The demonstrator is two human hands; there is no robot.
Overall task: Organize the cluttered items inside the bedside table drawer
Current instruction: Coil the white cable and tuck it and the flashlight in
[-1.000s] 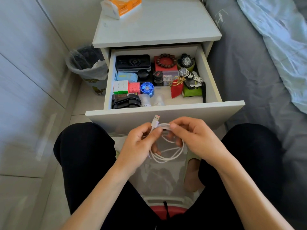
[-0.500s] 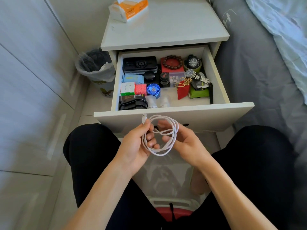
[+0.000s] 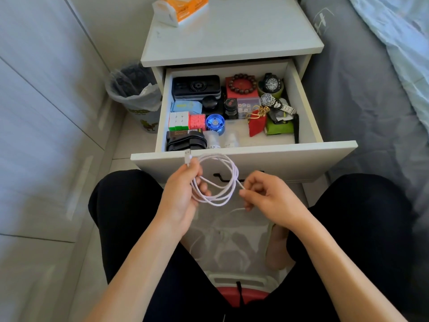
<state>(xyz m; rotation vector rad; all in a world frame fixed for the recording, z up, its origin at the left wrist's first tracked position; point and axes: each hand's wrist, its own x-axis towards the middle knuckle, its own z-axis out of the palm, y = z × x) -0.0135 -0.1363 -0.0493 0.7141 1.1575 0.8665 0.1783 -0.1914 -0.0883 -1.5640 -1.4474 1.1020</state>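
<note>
White cable, coiled into several loops, hangs between two hands in front of an open drawer, seen from the head camera looking down. The left hand grips one side of the coil, fingers curled round the loops, with the plug end poking up above the thumb against the drawer front. The right hand pinches the far side of the cable between thumb and forefinger, the other fingers curled loosely; a thin strand trails down below it.

Inside the drawer, well apart from the cable, lie a black case at the back left, a puzzle cube beside a pink cube, a blue round spool, a bead bracelet on a red box, two watches at the back right and a red pouch.

An orange tissue pack sits on the bedside table top. A lined bin stands left of it; a grey bed lies to the right.
</note>
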